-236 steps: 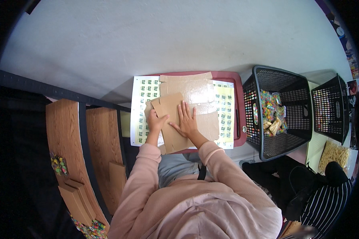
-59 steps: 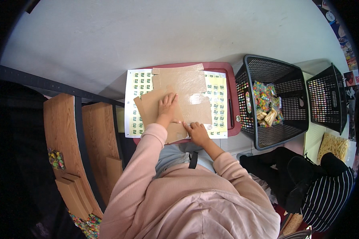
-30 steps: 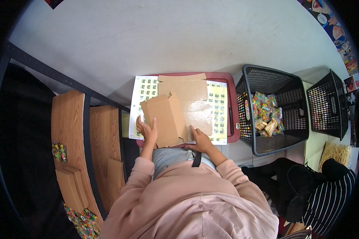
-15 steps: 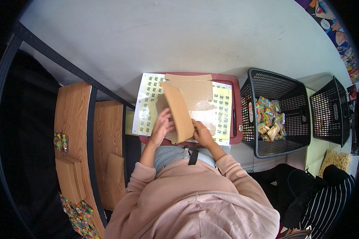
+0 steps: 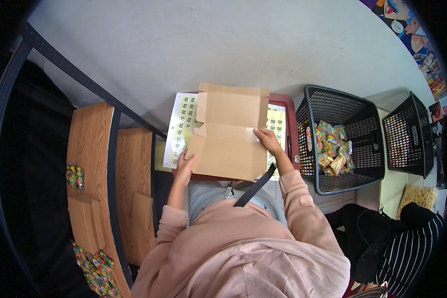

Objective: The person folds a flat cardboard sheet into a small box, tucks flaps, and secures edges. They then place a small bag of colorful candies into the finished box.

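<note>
An unfolded brown cardboard box blank lies opened out between my hands, its fold lines running across and small flaps along its left edge. My left hand grips its lower left edge, with some fingers hidden under the board. At the right edge, my right hand pinches the board near the crease. Beneath it are white sheets with rows of yellow labels, showing at both sides. They rest on a dark red lid or tray, mostly covered.
A black mesh basket to the right contains bags of colourful sweets. Another black basket stands beyond it. On the left, wooden shelves bear folded cardboard boxes and bagged sweets. A black strap hangs at my waist.
The cardboard, folded and tilted before, is now spread open and facing up. My left hand has closed on its left edge; my right hand has moved up and right along the other side.
</note>
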